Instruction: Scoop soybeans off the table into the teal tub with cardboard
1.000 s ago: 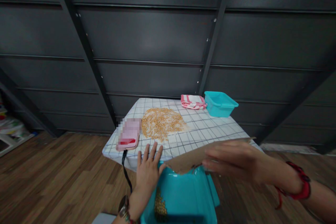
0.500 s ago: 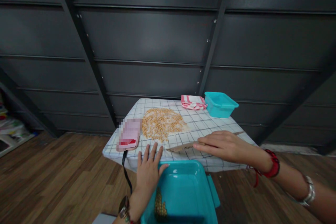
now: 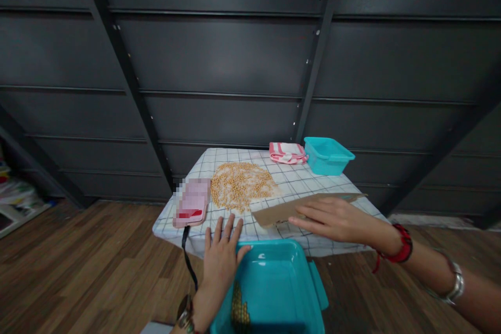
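My left hand (image 3: pixel 222 255) lies open with fingers spread over the near table edge, at the left rim of a large teal tub (image 3: pixel 279 284). My right hand (image 3: pixel 332 217) is closed on a flat piece of brown cardboard (image 3: pixel 276 212), fingers along its top; the thumb's grip is mostly hidden. The cardboard is tilted above the cloth, to the right of my left hand. Beyond my hands, a spread of small round yellow beans (image 3: pixel 239 183) with whitish powder among them lies on the checked cloth (image 3: pixel 291 181). More beans (image 3: pixel 239 310) sit in the tub's lower left.
A pink phone-like case (image 3: pixel 194 199) with a black strap (image 3: pixel 188 258) lies on the table's left side. At the back are a folded pink-and-white striped cloth (image 3: pixel 287 152) and a small turquoise basin (image 3: pixel 329 156). A dark panelled wall (image 3: pixel 227 52) rises behind the table.
The cardboard in my right hand has turned from nearly edge-on to showing its broad face. My left hand and the beans look unmoved.
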### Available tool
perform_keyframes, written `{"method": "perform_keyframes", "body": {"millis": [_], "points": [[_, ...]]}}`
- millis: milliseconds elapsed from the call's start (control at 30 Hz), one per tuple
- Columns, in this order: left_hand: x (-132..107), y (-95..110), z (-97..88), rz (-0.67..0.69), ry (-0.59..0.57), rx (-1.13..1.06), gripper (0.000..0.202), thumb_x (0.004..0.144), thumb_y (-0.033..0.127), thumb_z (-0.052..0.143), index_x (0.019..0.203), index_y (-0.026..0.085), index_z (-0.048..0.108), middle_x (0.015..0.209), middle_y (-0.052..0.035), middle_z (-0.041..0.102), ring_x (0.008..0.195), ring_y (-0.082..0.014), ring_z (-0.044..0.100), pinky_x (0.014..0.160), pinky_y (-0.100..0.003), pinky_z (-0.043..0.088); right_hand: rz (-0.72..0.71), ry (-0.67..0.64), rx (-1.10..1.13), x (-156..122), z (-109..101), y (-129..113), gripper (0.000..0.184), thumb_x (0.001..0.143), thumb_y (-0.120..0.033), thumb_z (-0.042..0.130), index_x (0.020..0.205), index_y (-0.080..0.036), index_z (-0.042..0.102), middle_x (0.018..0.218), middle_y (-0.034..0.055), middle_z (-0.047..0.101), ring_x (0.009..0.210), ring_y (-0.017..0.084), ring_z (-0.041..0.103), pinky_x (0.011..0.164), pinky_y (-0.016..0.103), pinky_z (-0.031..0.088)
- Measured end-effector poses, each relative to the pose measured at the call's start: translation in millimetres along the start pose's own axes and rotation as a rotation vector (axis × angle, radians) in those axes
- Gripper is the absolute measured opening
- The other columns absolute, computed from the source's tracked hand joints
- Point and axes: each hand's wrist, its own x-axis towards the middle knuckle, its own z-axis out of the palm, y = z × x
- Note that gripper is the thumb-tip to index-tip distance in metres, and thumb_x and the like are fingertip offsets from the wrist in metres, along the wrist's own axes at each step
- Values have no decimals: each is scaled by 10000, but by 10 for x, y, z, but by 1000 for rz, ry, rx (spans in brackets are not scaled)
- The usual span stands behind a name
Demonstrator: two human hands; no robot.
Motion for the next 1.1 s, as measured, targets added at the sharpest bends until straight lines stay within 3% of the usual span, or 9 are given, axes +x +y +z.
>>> {"method": "perform_keyframes", "body": {"millis": [133, 467, 700, 867, 1100], "points": [[9, -4, -21, 6, 5, -4, 533, 823, 525, 405, 1301, 295, 350, 1360, -56, 418, 1226, -328, 374, 952, -566, 308, -19, -42, 34, 7, -7, -78, 333, 888, -116, 309, 1163, -173, 489, 900, 54, 635, 738, 141, 592, 553, 257, 472], [-4, -6, 11, -5, 11, -8, 543, 818, 530, 411, 1307, 310, 326, 1362, -49, 416, 1228, -323, 372, 960, -562, 300, -12, -17, -33, -89, 89, -35, 351, 866, -72, 331, 1168, -155, 489, 927, 74, 638, 796, 155, 602, 593, 275, 498], [6, 6, -9, -2, 0, 9, 560, 797, 523, 462, 1294, 285, 363, 1357, -55, 418, 1221, -334, 380, 948, -575, 312, -19, 13, 78, -146, 143, -187, 348, 890, -111, 282, 1151, -108, 513, 1058, 108, 618, 1050, 200, 530, 854, 373, 483], [5, 17, 3, -3, -5, 14, 546, 809, 517, 444, 1298, 291, 351, 1363, -48, 411, 1231, -326, 368, 955, -570, 307, 30, -41, 178, -208, 195, -261, 364, 891, -75, 267, 1160, -89, 512, 1125, 101, 595, 1106, 156, 492, 864, 275, 486], [10, 14, -4, -6, -8, 28, 541, 812, 518, 441, 1295, 291, 356, 1359, -43, 416, 1228, -324, 371, 949, -573, 316, 53, -31, 221, -284, 219, -304, 349, 891, -83, 318, 1192, -100, 493, 1157, 101, 577, 1194, 169, 408, 937, 313, 443]]}}
